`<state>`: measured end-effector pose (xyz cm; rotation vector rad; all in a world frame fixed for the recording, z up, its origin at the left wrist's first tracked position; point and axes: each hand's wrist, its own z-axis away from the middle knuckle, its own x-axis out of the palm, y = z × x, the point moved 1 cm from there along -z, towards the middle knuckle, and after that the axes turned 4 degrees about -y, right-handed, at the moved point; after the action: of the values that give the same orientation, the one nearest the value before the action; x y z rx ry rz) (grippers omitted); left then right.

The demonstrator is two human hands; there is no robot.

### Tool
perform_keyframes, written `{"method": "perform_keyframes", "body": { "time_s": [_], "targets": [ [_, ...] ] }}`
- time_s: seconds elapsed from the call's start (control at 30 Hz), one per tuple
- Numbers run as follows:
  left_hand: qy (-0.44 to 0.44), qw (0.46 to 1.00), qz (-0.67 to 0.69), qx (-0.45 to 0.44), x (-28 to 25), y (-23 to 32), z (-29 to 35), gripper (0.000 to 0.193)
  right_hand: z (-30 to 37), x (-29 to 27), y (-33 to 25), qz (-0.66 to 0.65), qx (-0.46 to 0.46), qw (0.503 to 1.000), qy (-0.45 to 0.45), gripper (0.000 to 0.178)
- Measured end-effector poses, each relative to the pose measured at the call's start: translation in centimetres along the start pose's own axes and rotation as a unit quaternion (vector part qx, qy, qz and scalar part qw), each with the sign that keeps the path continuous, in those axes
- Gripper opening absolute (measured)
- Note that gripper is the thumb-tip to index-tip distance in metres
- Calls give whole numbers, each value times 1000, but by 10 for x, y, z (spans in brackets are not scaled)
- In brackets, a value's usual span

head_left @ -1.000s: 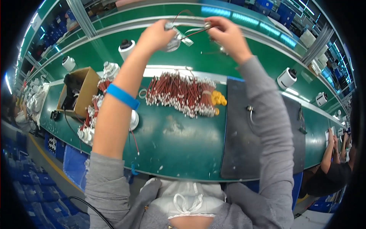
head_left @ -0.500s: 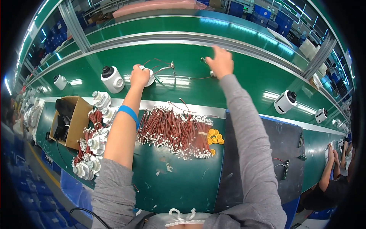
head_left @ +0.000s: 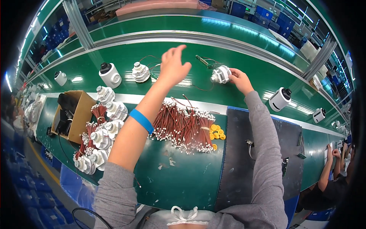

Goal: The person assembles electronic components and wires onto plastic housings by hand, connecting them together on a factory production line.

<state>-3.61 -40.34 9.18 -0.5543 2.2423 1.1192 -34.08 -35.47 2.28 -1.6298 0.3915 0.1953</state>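
I note the right hand [head_left: 240,81] holding a white fitting [head_left: 220,74]; the left hand [head_left: 174,68], fingers spread, is above the green surface [head_left: 244,57].

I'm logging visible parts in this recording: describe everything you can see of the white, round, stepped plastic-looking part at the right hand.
The white, round, stepped plastic-looking part has stacked tiers and a narrower end. It leans, that end facing left. The right hand grips its right side. A long green circuit board lies beyond it, to the left. It sits at the glossy green surface; contact there, and any wire attachment, is unclear.
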Motion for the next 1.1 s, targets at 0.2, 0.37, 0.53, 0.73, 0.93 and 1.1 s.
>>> {"method": "perform_keyframes", "body": {
  "time_s": [0.2, 0.37, 0.53, 0.73, 0.93, 1.1],
  "targets": [
    [-204, 977, -58, -25, 32, 21, -5, 50, 27, -26, -18, -62, 87, 994, 31, 34],
    [-220, 969, -108, -12, 120, 3, -49, 60, 63, -53, -57, -144, 114, 983, 8, 35],
    [-189, 965, -171, 60, 205, -13, -72, 56, 116, -100, -66, -177, 136, 975, 2, 36],
    [-236, 968, -78, -32, 224, 7, -75, 36, 194, -141, -65, -169, 158, 973, 4, 34],
    [-224, 907, 332, -132, 118, 83, -24, 34, 303, -104, -92, -217, 180, 959, -38, 34],
    [-212, 842, 496, 24, -17, 175, 86, 25, 436, -10, -86, -259, 197, 945, -39, 35]
  ]
}}
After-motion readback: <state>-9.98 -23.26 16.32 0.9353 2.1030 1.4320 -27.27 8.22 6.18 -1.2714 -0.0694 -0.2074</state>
